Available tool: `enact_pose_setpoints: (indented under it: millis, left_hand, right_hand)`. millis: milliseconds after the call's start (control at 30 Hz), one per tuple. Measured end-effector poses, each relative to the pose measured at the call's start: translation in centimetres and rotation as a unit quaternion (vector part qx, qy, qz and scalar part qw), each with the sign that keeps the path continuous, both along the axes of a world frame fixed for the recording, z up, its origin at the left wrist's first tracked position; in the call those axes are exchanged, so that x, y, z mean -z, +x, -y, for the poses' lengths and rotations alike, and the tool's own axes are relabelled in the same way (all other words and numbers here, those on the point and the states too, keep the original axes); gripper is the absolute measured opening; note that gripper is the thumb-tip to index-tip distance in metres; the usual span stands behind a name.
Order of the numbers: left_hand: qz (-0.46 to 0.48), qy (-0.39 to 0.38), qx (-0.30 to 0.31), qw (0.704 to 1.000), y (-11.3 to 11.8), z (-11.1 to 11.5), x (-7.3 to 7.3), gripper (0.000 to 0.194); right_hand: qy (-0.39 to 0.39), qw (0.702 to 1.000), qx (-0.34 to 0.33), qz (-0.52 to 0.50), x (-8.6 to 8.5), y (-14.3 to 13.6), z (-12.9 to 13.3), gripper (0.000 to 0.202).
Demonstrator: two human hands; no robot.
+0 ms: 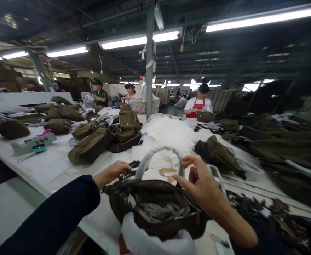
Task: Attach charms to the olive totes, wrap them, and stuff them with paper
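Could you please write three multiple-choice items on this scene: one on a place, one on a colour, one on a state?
1. Where is the right hand?
A. on the wrapped handle of the olive handbag
B. on the scissors
C. on the pillar

2. What colour is the apron of the person across the table?
A. blue
B. red
C. yellow

3. What is the state of the handbag's zipper?
A. closed
B. open
C. hidden under paper

Answers:
1 A, its fingertips pinch the handle's right end, while the left hand holds the black hardware at the other end.
2 B, it is red over a white shirt.
3 B, the grey lining shows inside.
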State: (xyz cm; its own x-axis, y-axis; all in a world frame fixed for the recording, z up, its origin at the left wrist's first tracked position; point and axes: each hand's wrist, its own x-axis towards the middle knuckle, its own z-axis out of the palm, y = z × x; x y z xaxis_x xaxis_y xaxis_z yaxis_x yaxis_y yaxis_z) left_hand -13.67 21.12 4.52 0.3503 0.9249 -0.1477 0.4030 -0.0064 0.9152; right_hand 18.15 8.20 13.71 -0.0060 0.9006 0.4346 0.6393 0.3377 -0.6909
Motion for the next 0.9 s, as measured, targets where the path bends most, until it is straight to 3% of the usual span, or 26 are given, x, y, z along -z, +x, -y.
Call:
enact_pose_setpoints:
  millis: [100,200,300,367,433,533,633,733,900]
  left_hand:
    - [0.109,-0.014,-0.08,0.991,-1.4,0.5,-1.6,0.018]
    - [0.186,0.002,-0.143,0.972,-2.4,1.5,-3.5,0.019]
    - [0.265,0.038,-0.169,0.949,-2.6,3.1,-5.6,0.024]
    - [0.305,0.058,-0.115,0.944,-2.1,4.4,-7.6,0.024]
    - [0.284,0.063,-0.006,0.957,-0.9,5.8,-9.9,0.023]
    - [0.129,0.084,0.121,0.981,2.0,7.8,-13.2,0.016]
    - [-0.044,0.168,0.188,0.967,5.3,9.5,-15.0,0.011]
    - [-0.161,0.204,0.274,0.926,7.6,10.4,-14.6,0.017]
    - [-0.295,0.222,0.304,0.878,9.4,9.6,-10.1,0.025]
  right_hand:
    - [0.0,1.0,-0.006,-0.022,0.2,-0.2,-2.0,0.063]
    - [-0.01,0.998,-0.01,-0.058,0.2,-0.1,-3.5,0.066]
    - [-0.039,0.997,-0.047,-0.051,0.1,0.2,-4.5,0.039]
    - [-0.051,0.994,-0.087,-0.029,0.0,0.3,-4.8,0.019]
    - [-0.049,0.993,-0.107,-0.025,-0.1,0.3,-5.0,0.018]
    - [-0.046,0.993,-0.102,-0.041,-0.1,0.3,-4.9,0.018]
    - [-0.06,0.99,-0.101,-0.074,-0.4,0.4,-4.3,0.019]
    - [-0.101,0.982,-0.115,-0.109,-1.0,0.7,-3.4,0.022]
    - [-0.104,0.976,-0.151,-0.114,-1.3,0.6,-2.0,0.02]
